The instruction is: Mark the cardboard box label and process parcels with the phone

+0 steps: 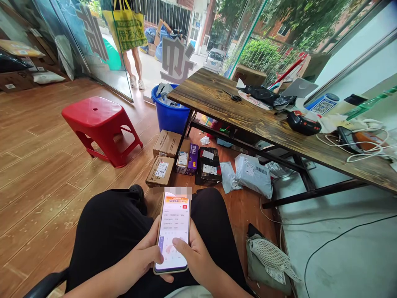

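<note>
A smartphone point(173, 231) with a lit, mostly white screen is held upright over my lap, between my black-trousered legs. Rows of numbers and a red button show on its screen. My left hand point(149, 248) grips the phone's left edge, its thumb lying over the lower left of the screen. From the other side my right hand point(194, 246) is wrapped around the right edge, and its thumb touches or hovers over the lower middle of the screen; I cannot tell which. The fingers behind the phone are mostly hidden.
A red stool point(96, 111) stands to the left on the wooden floor. Cartons point(159, 169) and grey parcels point(252, 174) lie ahead, near a blue bin point(170, 116). A wooden table point(223, 105) bears scissors point(232, 96) and cables. Outside the glass door stands a person point(135, 62).
</note>
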Available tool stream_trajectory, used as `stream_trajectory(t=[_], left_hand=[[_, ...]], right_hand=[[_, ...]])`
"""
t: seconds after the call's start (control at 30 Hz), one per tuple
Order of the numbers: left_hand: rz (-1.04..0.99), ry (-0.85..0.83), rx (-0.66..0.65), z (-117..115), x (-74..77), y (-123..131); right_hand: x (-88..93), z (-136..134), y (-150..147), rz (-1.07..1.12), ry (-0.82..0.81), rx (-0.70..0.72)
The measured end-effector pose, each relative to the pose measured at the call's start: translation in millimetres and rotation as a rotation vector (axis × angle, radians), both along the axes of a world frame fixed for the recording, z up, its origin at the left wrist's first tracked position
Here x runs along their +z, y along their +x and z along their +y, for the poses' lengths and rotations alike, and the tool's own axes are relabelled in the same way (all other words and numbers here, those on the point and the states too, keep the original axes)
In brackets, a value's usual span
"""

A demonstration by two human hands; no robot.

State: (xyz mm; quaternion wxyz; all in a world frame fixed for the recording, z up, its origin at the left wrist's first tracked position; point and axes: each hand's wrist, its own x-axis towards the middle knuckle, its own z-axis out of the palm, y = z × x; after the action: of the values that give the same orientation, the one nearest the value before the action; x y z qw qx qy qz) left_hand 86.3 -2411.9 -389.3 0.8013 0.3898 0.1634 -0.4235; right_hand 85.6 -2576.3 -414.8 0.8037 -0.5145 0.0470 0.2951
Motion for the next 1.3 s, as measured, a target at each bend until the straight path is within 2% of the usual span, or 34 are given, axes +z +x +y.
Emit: stream_trajectory(t=[0.2,0.4,0.5,0.63,0.83,1.0,1.2,1.3], left_hand=[[-0.025,-0.025,-0.035,0.9,-1.9,1.9],[-0.118,0.029,-0.029,-3.2,-16.1,-4.7],[-0.141,0.049,-0.028,-4.3,-17.9,-6.2],[-0.116,0.042,-0.079,-3.1,-10.1,-3.8],[-0.098,0.021,-0.166,-1.3,-9.3,-3.2],[-0.083,-0.041,-0.142,2.1,-12.4,-1.8],[-0.034,-0.068,-0.127,1.3,-11.8,-1.2],[0.001,-0.083,-0.077,-0.7,-22.8,-3.1]], right_hand=[[4.7,-0.6,1.9,-0.053,-0.039,0.032],[7.8,-1.3,1.2,-0.045,-0.051,0.023],[6.2,-2.6,3.4,0.061,-0.024,-0.045],[1.3,-4.7,10.2,0.098,-0.133,-0.212],[-1.1,-5.1,14.9,0.117,-0.241,-0.279],[-3.3,-4.5,10.4,0.125,-0.251,-0.348],[-3.5,-5.4,8.4,0.240,-0.385,-0.494],[-4.5,-9.4,5.4,0.213,-0.387,-0.428]])
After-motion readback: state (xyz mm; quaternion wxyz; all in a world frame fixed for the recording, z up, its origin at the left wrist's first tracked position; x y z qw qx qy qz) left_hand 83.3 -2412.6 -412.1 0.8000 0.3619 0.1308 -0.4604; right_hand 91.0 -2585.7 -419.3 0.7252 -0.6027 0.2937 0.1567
